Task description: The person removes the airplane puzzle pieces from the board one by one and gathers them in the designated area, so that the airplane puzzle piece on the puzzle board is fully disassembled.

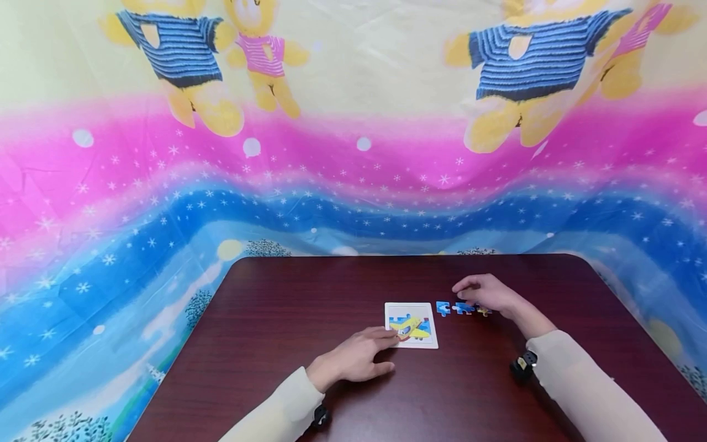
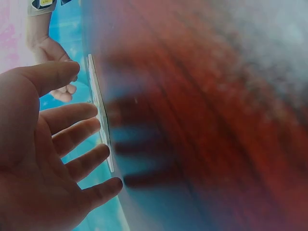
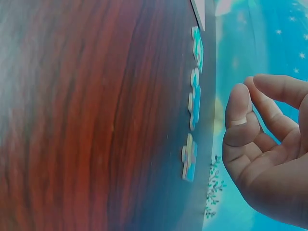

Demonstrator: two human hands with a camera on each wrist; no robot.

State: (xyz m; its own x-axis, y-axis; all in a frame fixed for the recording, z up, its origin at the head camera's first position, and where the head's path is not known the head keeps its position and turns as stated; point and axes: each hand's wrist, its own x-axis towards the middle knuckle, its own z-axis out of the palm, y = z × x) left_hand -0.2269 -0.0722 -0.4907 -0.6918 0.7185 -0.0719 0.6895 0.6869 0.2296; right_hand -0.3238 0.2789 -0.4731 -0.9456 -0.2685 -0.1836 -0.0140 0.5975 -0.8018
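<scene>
A jigsaw puzzle in a white tray lies flat on the table; its assembled part shows a yellow airplane against blue. My left hand rests at the tray's left side, fingertips over its edge, fingers spread and fairly straight in the left wrist view. To the right of the tray lie three loose pieces in a row: a blue piece, a second blue piece and a yellow-and-blue piece. Above the right-hand pieces hovers my right hand, fingers loosely bent, holding nothing; it partly covers the last piece in the head view.
The dark reddish-brown table has rounded far corners. A printed curtain with bears and snowflakes hangs behind and around it. Each wrist wears a small black device, such as the right wrist camera.
</scene>
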